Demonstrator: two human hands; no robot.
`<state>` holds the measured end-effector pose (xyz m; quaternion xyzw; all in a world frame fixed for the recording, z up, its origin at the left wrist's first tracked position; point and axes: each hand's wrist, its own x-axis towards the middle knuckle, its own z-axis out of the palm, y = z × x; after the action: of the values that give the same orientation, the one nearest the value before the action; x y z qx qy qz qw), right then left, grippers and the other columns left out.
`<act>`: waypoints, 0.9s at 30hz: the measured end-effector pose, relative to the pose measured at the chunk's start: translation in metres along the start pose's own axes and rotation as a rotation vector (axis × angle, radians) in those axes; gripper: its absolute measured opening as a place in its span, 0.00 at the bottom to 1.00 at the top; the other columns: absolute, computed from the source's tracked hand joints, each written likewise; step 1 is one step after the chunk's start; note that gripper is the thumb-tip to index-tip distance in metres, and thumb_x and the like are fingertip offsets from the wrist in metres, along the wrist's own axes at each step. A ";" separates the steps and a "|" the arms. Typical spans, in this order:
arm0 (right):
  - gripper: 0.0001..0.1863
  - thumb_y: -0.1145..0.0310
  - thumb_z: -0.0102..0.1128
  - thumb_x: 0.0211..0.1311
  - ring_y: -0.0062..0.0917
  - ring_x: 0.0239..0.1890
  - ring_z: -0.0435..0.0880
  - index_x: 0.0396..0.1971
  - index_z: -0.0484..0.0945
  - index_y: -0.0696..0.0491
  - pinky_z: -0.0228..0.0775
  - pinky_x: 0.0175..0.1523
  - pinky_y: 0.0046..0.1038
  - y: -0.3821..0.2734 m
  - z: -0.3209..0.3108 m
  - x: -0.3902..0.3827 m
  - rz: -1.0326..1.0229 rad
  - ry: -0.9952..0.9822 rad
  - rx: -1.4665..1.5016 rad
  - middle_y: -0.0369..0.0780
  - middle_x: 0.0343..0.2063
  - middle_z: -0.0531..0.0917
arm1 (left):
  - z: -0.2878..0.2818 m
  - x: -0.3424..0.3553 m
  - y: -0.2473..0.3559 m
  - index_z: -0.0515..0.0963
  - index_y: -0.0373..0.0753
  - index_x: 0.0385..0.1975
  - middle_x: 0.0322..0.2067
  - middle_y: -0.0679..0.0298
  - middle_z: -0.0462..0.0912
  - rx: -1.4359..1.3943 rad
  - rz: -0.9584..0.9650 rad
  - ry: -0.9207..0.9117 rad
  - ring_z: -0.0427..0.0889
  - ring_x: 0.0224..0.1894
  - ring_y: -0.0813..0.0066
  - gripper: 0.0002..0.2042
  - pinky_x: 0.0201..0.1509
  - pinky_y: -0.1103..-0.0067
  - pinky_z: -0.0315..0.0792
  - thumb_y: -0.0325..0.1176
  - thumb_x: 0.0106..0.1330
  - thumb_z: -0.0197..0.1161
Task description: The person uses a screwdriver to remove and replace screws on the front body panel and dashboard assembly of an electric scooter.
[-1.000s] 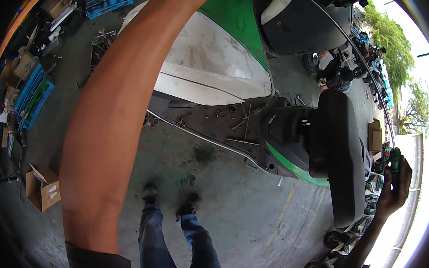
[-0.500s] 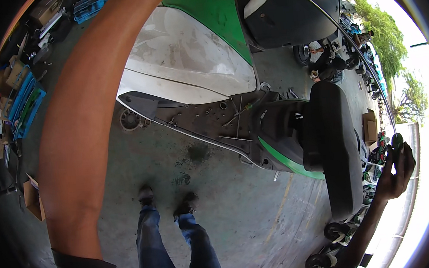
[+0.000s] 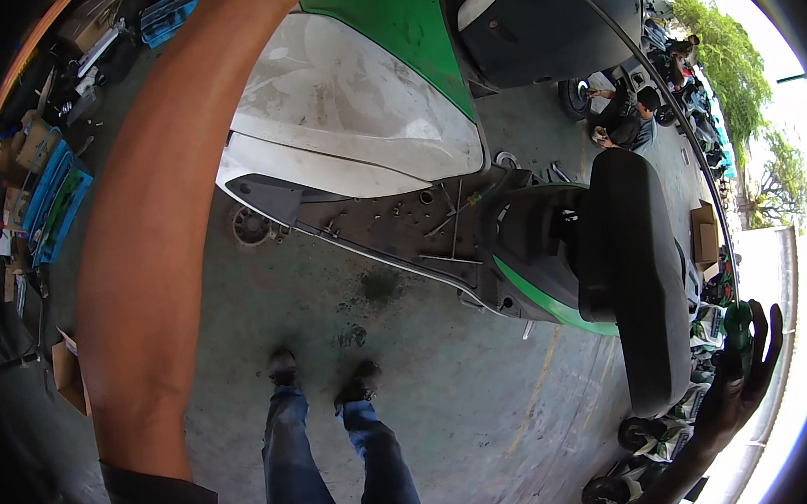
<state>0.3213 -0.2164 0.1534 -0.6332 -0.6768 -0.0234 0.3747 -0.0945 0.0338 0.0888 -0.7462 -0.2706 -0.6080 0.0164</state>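
My right hand (image 3: 739, 370), at the right edge, has the green handle of a long screwdriver (image 3: 739, 322) between its thumb and fingers; some fingers stretch past the handle. The thin shaft rises from it in a curve and leaves at the top. My left forearm (image 3: 158, 239) crosses the left side, and its hand is cut off above, close to the scooter's green panel (image 3: 399, 30). In front of me stands the scooter, with a dirty white panel (image 3: 348, 98), a black seat (image 3: 644, 283) and a dark footboard (image 3: 355, 220) strewn with screws and tools.
A round metal part (image 3: 250, 224) lies on the floor beside the footboard. Blue trays (image 3: 54, 204) and cardboard boxes (image 3: 67, 374) line the left. Beyond the scooter a person (image 3: 631, 118) crouches by a wheel (image 3: 575, 98). More scooters (image 3: 655, 435) stand behind the seat.
My right hand has moved down with the screwdriver's handle, and its fingers have straightened. The left forearm has hardly shifted.
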 end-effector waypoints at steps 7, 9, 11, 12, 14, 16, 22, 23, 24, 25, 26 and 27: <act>0.33 0.45 0.41 0.76 0.24 0.25 0.77 0.60 0.71 0.62 0.68 0.30 0.22 0.029 -0.009 -0.016 -0.043 0.249 -0.143 0.47 0.39 0.78 | -0.006 0.006 0.007 0.74 0.22 0.52 0.48 0.44 0.83 -0.176 -0.155 -0.058 0.86 0.46 0.62 0.25 0.50 0.72 0.78 0.17 0.51 0.69; 0.38 0.38 0.35 0.75 0.23 0.25 0.76 0.64 0.68 0.59 0.64 0.27 0.18 0.011 0.005 -0.011 0.225 0.193 -0.073 0.48 0.39 0.79 | -0.002 0.005 0.003 0.74 0.22 0.51 0.48 0.44 0.83 -0.020 -0.015 0.002 0.85 0.48 0.61 0.24 0.52 0.72 0.77 0.17 0.51 0.69; 0.45 0.31 0.34 0.71 0.23 0.27 0.77 0.69 0.61 0.57 0.62 0.27 0.17 0.002 0.022 -0.008 0.268 0.186 0.000 0.49 0.43 0.79 | -0.001 0.005 0.001 0.75 0.21 0.51 0.48 0.43 0.83 0.134 0.126 0.057 0.84 0.50 0.59 0.24 0.54 0.71 0.76 0.18 0.51 0.69; 0.50 0.26 0.36 0.66 0.24 0.30 0.77 0.72 0.54 0.56 0.65 0.30 0.19 0.007 0.016 -0.011 0.150 0.141 -0.046 0.51 0.48 0.78 | -0.001 0.004 0.000 0.75 0.22 0.51 0.48 0.43 0.83 0.107 0.018 0.024 0.83 0.52 0.58 0.25 0.56 0.71 0.74 0.19 0.50 0.70; 0.55 0.23 0.39 0.63 0.25 0.34 0.78 0.74 0.49 0.56 0.68 0.33 0.24 0.014 0.013 -0.016 -0.011 0.189 -0.164 0.50 0.51 0.77 | -0.002 0.005 -0.001 0.75 0.22 0.51 0.49 0.43 0.83 0.075 -0.093 -0.010 0.82 0.53 0.58 0.25 0.58 0.70 0.73 0.20 0.50 0.71; 0.53 0.26 0.41 0.65 0.25 0.33 0.77 0.73 0.51 0.57 0.68 0.34 0.26 0.027 0.006 -0.021 -0.153 0.285 -0.291 0.48 0.48 0.76 | -0.004 0.007 -0.001 0.76 0.24 0.51 0.48 0.44 0.83 0.021 -0.048 0.017 0.82 0.52 0.57 0.26 0.57 0.70 0.74 0.20 0.49 0.72; 0.43 0.36 0.46 0.71 0.24 0.37 0.75 0.70 0.57 0.58 0.67 0.40 0.25 0.026 -0.007 -0.026 0.161 0.189 0.150 0.45 0.50 0.75 | -0.003 0.005 0.004 0.79 0.25 0.46 0.47 0.44 0.84 0.091 -0.092 0.029 0.83 0.51 0.54 0.24 0.56 0.68 0.74 0.25 0.48 0.75; 0.43 0.36 0.47 0.71 0.24 0.36 0.75 0.69 0.59 0.58 0.67 0.40 0.25 0.017 0.007 -0.023 0.123 0.252 0.134 0.45 0.48 0.76 | -0.001 0.006 0.003 0.79 0.25 0.46 0.47 0.44 0.84 0.094 -0.088 0.022 0.83 0.51 0.54 0.24 0.56 0.68 0.74 0.25 0.48 0.75; 0.41 0.37 0.47 0.72 0.23 0.35 0.73 0.68 0.62 0.58 0.66 0.40 0.24 0.020 0.006 -0.024 0.059 0.299 0.080 0.44 0.45 0.76 | -0.002 0.006 0.003 0.79 0.25 0.46 0.47 0.44 0.84 0.104 -0.044 0.030 0.83 0.50 0.54 0.24 0.55 0.68 0.74 0.26 0.48 0.75; 0.39 0.38 0.47 0.72 0.22 0.34 0.71 0.67 0.64 0.58 0.64 0.40 0.23 0.025 0.006 -0.024 -0.003 0.351 0.026 0.43 0.41 0.77 | -0.003 0.006 0.004 0.79 0.25 0.45 0.47 0.44 0.84 0.114 0.001 0.037 0.83 0.50 0.54 0.24 0.55 0.69 0.74 0.27 0.48 0.76; 0.38 0.40 0.47 0.73 0.21 0.33 0.70 0.66 0.67 0.58 0.63 0.40 0.22 0.029 0.006 -0.025 -0.059 0.404 -0.031 0.42 0.38 0.77 | -0.004 0.006 0.004 0.79 0.25 0.45 0.47 0.44 0.84 0.112 0.000 0.038 0.83 0.50 0.54 0.24 0.55 0.69 0.74 0.27 0.48 0.76; 0.38 0.40 0.47 0.73 0.21 0.33 0.70 0.65 0.67 0.59 0.63 0.40 0.22 0.031 -0.001 -0.025 -0.039 0.343 -0.068 0.41 0.37 0.76 | -0.004 0.009 0.008 0.79 0.25 0.45 0.46 0.44 0.84 0.123 -0.046 0.020 0.83 0.49 0.55 0.24 0.55 0.69 0.74 0.27 0.47 0.76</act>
<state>0.3472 -0.2320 0.1268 -0.6189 -0.6140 -0.1616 0.4626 -0.0937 0.0286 0.1008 -0.7313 -0.3245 -0.5977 0.0511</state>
